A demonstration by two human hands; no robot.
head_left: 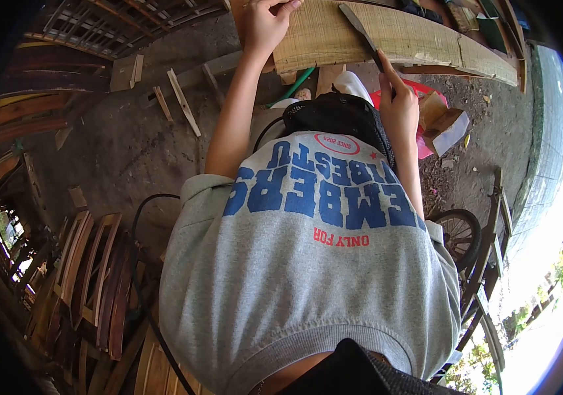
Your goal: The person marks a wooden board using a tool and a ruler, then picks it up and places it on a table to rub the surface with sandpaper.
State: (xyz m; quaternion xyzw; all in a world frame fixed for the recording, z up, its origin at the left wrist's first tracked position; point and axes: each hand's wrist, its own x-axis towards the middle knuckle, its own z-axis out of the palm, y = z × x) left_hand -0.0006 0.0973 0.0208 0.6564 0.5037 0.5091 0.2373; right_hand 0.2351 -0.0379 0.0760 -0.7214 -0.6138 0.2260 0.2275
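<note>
A long pale wooden board with rough grain stretches across the top of the view; a crack shows toward its right end. My right hand is closed around the dark handle of a putty knife. Its narrow grey blade points up and left, over the face of the board. At the top edge, my left hand is beside the board's left end, thumb and fingers drawn together. Its fingertips are partly cut off by the frame, so what they hold cannot be made out.
Curved wooden pieces are stacked at lower left, with more planks at upper left. Loose wood strips lie on the dirt floor. A torn cardboard box sits by pink plastic at right, near a wheel. A black cable hangs at left.
</note>
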